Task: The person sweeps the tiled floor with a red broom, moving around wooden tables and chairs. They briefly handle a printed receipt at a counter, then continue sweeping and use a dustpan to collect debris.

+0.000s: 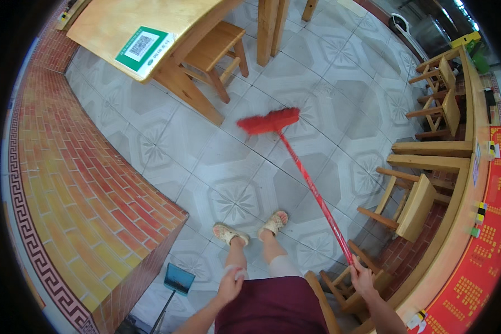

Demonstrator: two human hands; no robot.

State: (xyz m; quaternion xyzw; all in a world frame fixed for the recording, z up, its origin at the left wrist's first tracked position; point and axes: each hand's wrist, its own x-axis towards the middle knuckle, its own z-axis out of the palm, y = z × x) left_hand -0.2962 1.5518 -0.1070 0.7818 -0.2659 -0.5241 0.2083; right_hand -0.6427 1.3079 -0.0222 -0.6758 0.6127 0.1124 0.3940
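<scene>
My right hand (362, 277) grips the upper end of a broom's red-and-white handle (313, 188). The broom's red bristle head (269, 121) lies on the tiled floor, ahead of my feet and close to the leg of a wooden table. At lower left, my left hand (232, 284) is closed around something small and whitish, perhaps tissue or plastic; I cannot tell which. A blue long-handled dustpan (179, 279) stands on the floor to the left of my legs, by the brick-patterned wall, apart from both hands.
A wooden table (188, 25) bearing a printed code stands ahead, with a wooden stool (213, 46) under its edge. Brick-patterned wall (108, 200) juts out on the left. Along the right, wooden stools (415, 208) stand beside a long wooden table (480, 175). A metal pot (432, 35) is at upper right.
</scene>
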